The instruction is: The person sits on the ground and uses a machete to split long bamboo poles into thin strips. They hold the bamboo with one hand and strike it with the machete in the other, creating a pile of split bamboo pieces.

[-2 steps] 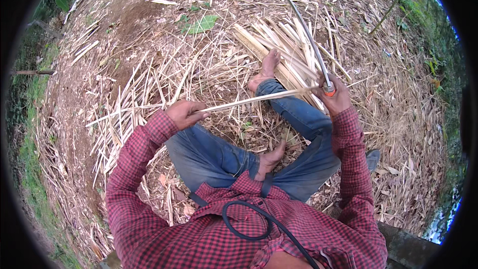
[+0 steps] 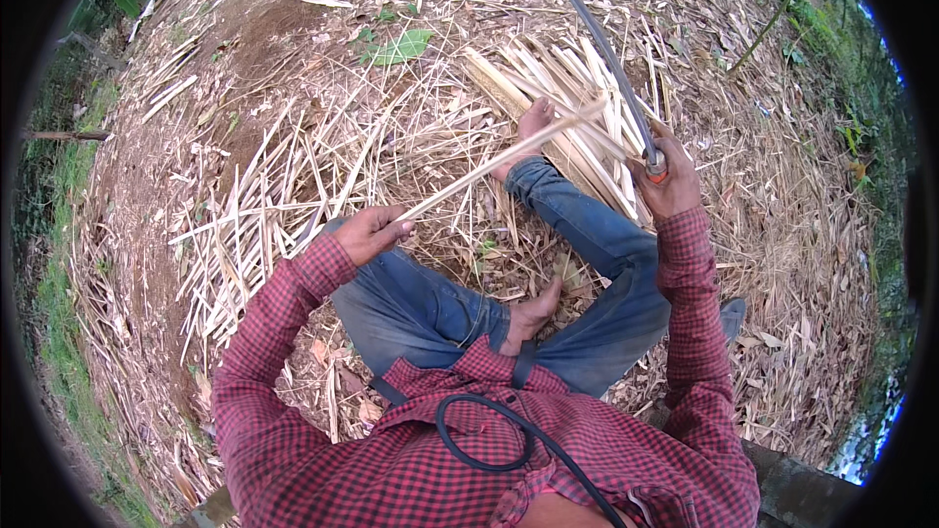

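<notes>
Between the fingers and thumb of my left hand [image 2: 375, 234] is one end of a long pale strip of split wood or bamboo [image 2: 489, 164]. Its far end slants up to the right, over my bare foot [image 2: 535, 122] and in front of a pile of split strips. My right hand [image 2: 668, 179] is closed round the handle of a machete [image 2: 618, 64]. The long, slightly curved blade points up and away, and orange shows at the handle. Strip and blade are apart.
A heap of thin strips [image 2: 235, 264] lies to the left. Thicker split pieces [image 2: 558, 88] are stacked beyond my right foot. A green leaf [image 2: 401, 47] rests on the littered ground. My bent legs in blue jeans [image 2: 597, 235] lie between my arms.
The strip's far end has swung up and away from my right hand. My right hand has shifted slightly right, and the machete blade has turned to show more of its flat side.
</notes>
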`<state>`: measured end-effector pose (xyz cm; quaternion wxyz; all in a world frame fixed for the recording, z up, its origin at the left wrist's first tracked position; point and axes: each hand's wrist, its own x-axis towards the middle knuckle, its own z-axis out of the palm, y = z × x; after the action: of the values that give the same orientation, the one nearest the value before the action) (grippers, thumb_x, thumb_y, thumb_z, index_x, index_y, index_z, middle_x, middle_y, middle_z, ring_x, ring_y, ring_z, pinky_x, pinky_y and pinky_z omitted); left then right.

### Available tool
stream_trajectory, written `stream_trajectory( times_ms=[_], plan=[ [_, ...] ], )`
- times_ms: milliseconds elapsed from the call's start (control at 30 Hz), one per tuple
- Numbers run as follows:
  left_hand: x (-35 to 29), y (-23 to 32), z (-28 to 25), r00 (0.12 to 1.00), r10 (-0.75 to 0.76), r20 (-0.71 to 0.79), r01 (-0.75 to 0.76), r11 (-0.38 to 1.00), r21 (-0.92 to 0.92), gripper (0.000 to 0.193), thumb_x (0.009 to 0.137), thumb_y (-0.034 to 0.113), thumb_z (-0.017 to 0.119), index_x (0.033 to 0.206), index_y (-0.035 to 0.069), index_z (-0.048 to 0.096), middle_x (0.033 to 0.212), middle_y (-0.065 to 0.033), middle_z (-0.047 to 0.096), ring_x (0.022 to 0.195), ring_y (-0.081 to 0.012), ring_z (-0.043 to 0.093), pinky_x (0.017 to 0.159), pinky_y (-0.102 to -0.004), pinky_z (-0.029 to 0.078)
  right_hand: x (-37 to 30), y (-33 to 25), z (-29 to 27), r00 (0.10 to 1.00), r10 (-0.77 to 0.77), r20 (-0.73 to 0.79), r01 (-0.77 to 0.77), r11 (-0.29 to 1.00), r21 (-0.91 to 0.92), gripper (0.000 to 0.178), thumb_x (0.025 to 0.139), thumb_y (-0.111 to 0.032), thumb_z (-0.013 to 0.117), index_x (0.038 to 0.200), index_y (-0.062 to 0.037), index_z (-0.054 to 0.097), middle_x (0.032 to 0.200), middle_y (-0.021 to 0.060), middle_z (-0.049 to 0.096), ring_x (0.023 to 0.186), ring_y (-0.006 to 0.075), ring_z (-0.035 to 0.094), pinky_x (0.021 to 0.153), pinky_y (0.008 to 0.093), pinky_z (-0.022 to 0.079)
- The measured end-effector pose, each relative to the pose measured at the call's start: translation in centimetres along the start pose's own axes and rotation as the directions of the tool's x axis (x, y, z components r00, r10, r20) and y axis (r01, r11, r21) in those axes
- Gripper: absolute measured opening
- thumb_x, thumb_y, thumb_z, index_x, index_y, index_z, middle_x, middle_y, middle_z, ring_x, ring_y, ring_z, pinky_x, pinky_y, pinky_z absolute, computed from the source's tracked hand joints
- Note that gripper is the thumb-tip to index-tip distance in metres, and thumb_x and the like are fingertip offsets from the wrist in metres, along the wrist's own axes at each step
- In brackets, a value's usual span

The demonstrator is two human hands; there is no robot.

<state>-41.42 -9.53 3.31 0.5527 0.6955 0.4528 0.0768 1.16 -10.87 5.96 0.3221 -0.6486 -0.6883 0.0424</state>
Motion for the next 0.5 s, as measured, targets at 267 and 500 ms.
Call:
stream_trajectory(
  times_ms=[267, 500],
  plan=[
    [0.8, 5.2, 7.0, 0.996, -0.067, -0.062, 0.001, 0.689, -0.725, 0.024, 0.097, 0.021, 0.035, 0.102, 0.002, 0.048, 0.059, 0.0044, 0.033, 0.041, -0.0034, 0.025, 0.036, -0.0190, 0.024, -4.6, -5.9, 2.6, 0.931, -0.142, 0.336, 0.186, 0.977, -0.103, 0.033, 0.066, -0.014, 0.069, 0.094, -0.0070, 0.053, 0.081, 0.0113, 0.061, 0.072, 0.0289, 0.062, 0.062, 0.0372, 0.051],
    [0.3, 7.4, 8.7, 0.984, -0.138, -0.110, 0.011, 0.667, -0.745, 0.021, 0.095, 0.014, 0.036, 0.110, 0.003, 0.046, 0.060, 0.0061, 0.032, 0.042, -0.0022, 0.025, 0.035, -0.0179, 0.021, -5.0, -6.6, 4.2, 0.882, -0.229, 0.412, 0.285, 0.955, -0.078, 0.035, 0.063, -0.010, 0.068, 0.094, -0.0080, 0.051, 0.077, 0.0096, 0.057, 0.073, 0.0291, 0.061, 0.060, 0.0396, 0.048]
  ],
)
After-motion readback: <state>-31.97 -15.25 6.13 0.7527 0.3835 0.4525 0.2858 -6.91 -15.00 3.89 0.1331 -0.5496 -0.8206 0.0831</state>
